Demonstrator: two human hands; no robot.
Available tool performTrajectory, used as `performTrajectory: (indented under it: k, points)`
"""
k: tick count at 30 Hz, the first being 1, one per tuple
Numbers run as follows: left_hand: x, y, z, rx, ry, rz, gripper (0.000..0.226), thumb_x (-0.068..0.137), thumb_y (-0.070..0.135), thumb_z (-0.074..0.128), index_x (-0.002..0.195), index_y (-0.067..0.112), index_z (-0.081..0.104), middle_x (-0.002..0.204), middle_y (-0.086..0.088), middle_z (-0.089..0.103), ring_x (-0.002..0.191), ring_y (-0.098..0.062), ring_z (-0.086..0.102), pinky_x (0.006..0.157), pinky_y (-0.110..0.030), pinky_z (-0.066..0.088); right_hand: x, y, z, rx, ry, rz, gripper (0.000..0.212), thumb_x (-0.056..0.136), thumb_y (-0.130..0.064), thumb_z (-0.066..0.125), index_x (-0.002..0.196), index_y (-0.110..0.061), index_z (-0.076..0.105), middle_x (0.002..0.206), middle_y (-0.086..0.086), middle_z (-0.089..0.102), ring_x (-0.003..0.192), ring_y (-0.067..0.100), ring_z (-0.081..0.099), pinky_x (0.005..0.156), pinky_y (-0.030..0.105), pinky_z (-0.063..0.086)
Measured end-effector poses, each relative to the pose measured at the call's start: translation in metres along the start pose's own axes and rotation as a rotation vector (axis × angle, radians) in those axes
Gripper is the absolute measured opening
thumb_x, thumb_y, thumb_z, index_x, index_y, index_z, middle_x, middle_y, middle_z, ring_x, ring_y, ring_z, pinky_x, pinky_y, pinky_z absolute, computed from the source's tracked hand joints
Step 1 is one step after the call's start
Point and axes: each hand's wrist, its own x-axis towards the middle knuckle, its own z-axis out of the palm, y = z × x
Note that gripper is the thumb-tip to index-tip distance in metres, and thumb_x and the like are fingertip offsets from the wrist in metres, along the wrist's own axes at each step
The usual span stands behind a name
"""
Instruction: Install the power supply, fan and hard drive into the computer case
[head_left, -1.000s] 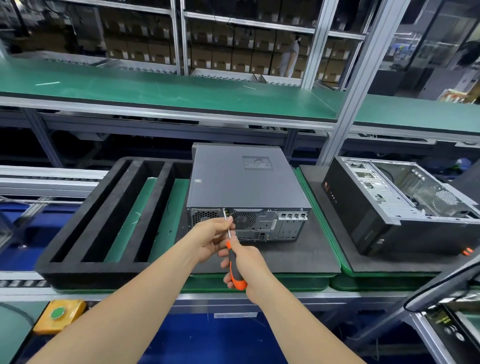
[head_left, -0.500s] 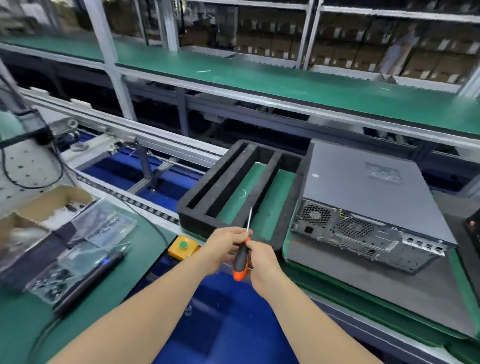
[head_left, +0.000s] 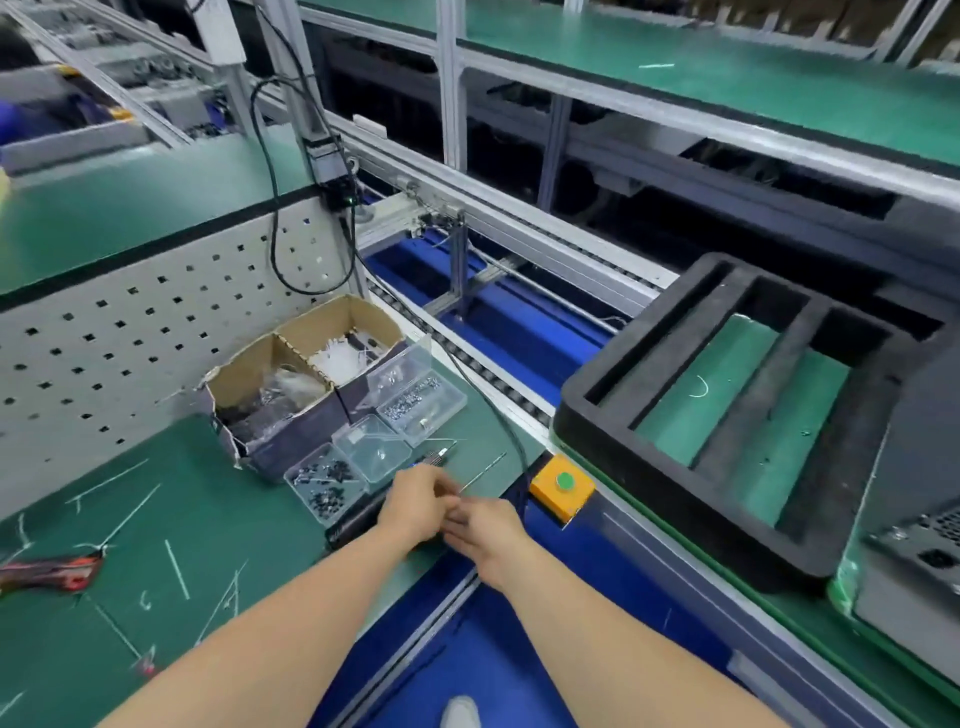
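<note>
My left hand (head_left: 415, 501) and right hand (head_left: 485, 525) both grip the screwdriver (head_left: 483, 470) over the desk (head_left: 208, 519) edge; only the shaft shows. Computer case (head_left: 919, 540) is far right, well apart. Probably the screw-fetch step. Next I need my left fingers free for the screw box (head_left: 423, 402).

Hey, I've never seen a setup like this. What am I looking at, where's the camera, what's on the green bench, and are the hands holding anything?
No machine here: a person's two bare arms, filmed by a wide-angle camera on their head, looking down. The left hand and right hand meet over a green bench. A thin metal screwdriver shaft pokes out between them; blur hides which fingers grip it. Beside them sit a cardboard box, clear boxes of screws and a yellow box with a green button. To the right lies a black foam tray, and the grey computer case shows at the edge.
</note>
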Motion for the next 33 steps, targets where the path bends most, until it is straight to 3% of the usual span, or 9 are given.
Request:
performTrajectory:
  k: [2,5,7,12,15,18,22,28,33]
  points:
    - [0.010,-0.014,0.002,0.050,0.055,-0.025,0.017,0.092,0.019,0.070,0.107,0.023,0.077,0.106,-0.001,0.074,0.102,-0.020,0.068,0.092,-0.034,0.053,0.013,-0.003,0.013,-0.021,-0.011,0.032,0.034,0.106,0.001,0.041,0.134,0.002,0.061,0.111,0.021,0.069,0.094,0.027,0.065,0.071,0.026,0.055]
    - [0.020,-0.022,0.007,0.160,0.111,-0.001,0.015,0.094,0.025,0.065,0.103,0.025,0.076,0.103,-0.002,0.072,0.097,-0.025,0.069,0.084,-0.038,0.056,0.027,-0.005,0.017,-0.071,-0.028,0.030,0.040,0.107,0.002,0.040,0.144,0.006,0.052,0.093,0.019,0.062,0.073,0.023,0.056,0.061,0.022,0.049]
    - [0.028,-0.025,0.011,0.288,0.117,0.036,0.012,0.095,0.028,0.063,0.091,0.023,0.073,0.096,-0.002,0.069,0.090,-0.025,0.068,0.073,-0.034,0.053,0.038,-0.003,0.018,-0.092,-0.030,0.027,0.041,0.106,0.006,0.038,0.144,0.010,0.050,0.093,0.031,0.058,0.067,0.022,0.050,0.058,0.022,0.045]
    - [0.038,-0.023,0.020,0.418,0.155,0.135,0.006,0.089,0.017,0.061,0.092,0.018,0.066,0.101,-0.001,0.055,0.097,-0.027,0.060,0.072,-0.034,0.039,0.051,0.001,0.012,-0.172,-0.018,0.002,0.034,0.102,0.000,0.046,0.128,-0.004,0.066,0.101,0.015,0.068,0.081,0.023,0.063,0.076,0.035,0.057]
    - [0.047,-0.012,0.024,0.349,0.199,0.214,0.031,0.079,0.014,0.061,0.110,0.017,0.062,0.111,-0.002,0.056,0.102,-0.025,0.057,0.087,-0.036,0.045,0.057,-0.002,-0.006,-0.266,0.218,-0.111,0.024,0.101,-0.015,0.054,0.117,-0.012,0.071,0.107,0.012,0.074,0.083,0.026,0.072,0.072,0.039,0.065]
    - [0.058,0.013,0.032,0.224,0.168,0.325,0.021,0.085,0.021,0.061,0.105,0.021,0.065,0.102,0.005,0.056,0.101,-0.020,0.055,0.091,-0.035,0.046,0.055,-0.011,-0.033,-0.314,0.522,-0.202,0.024,0.098,-0.030,0.053,0.098,-0.015,0.072,0.093,0.008,0.074,0.078,0.027,0.071,0.069,0.047,0.064]
    - [0.067,0.068,0.053,-0.028,-0.096,0.298,0.007,0.084,0.026,0.066,0.087,0.024,0.071,0.087,0.007,0.065,0.088,-0.015,0.063,0.080,-0.036,0.055,0.050,-0.025,-0.079,-0.347,0.737,-0.082,0.036,0.095,-0.045,0.051,0.086,-0.016,0.070,0.087,0.009,0.072,0.080,0.032,0.071,0.071,0.045,0.062]
    - [0.076,0.104,0.085,-0.088,-0.214,0.070,0.009,0.076,0.011,0.069,0.078,0.017,0.074,0.084,0.001,0.074,0.086,-0.016,0.069,0.076,-0.033,0.059,0.051,-0.039,-0.120,-0.259,0.570,-0.023,0.024,0.087,-0.029,0.074,0.082,-0.006,0.075,0.073,0.009,0.077,0.066,0.025,0.076,0.052,0.042,0.064]
    - [0.091,0.109,0.088,-0.168,-0.218,-0.105,0.004,0.072,0.015,0.078,0.075,0.013,0.077,0.083,-0.001,0.074,0.083,-0.016,0.067,0.070,-0.030,0.059,0.054,-0.052,-0.128,-0.246,0.514,0.009,0.026,0.084,-0.023,0.078,0.083,0.002,0.073,0.070,0.016,0.075,0.061,0.030,0.074,0.055,0.043,0.065]
